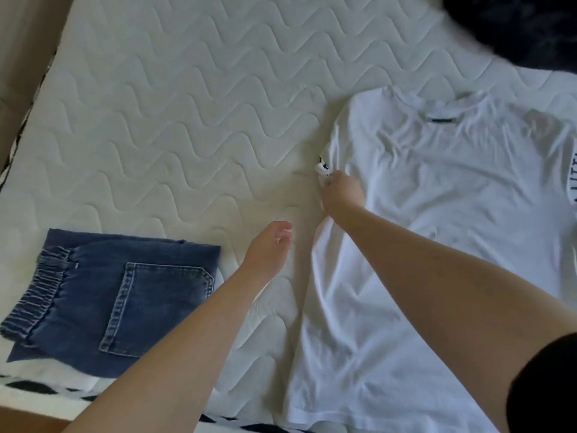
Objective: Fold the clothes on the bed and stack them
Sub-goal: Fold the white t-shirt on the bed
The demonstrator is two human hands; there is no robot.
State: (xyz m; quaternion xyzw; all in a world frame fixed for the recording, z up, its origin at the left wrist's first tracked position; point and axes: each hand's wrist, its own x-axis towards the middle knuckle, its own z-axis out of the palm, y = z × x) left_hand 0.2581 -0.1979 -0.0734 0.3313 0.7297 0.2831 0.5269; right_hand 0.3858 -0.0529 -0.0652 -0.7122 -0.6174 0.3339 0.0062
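Bed (175, 98): a white quilted mattress, on which all the clothes are laid.
Jeans (125, 301): already folded into a compact block, set down near the left front edge of the bed, back pocket and elastic waistband facing up. This piece is judged done and may serve as the base of the stack.
T-shirt (437, 214): white, spread flat and face down on the right half of the bed, collar away from the person, hem at the near edge. Its left sleeve is bunched at the side seam; the right sleeve, with dark lettering, runs out of the picture. No finished fold is seen on it yet.
Right hand (342, 190): clenched on the bunched left sleeve of the T-shirt, the cloth pinched between fingers and thumb.
Left hand (270, 248): released, fingers loosely relaxed, nothing held; it is poised over the bare mattress between the jeans and the T-shirt, just beside the shirt's left edge. Whether the mattress is touched cannot be told.
Dark cloth (515, 29): a dark, blurred heap at the far right corner; what garment it is cannot be told.
Progress: one piece folded, one in hand at its first fold, judged to be the sleeve being turned in.
Left to do: the shirt's sides and length are to be folded, the shirt placed on the jeans, and the dark heap probably dealt with.
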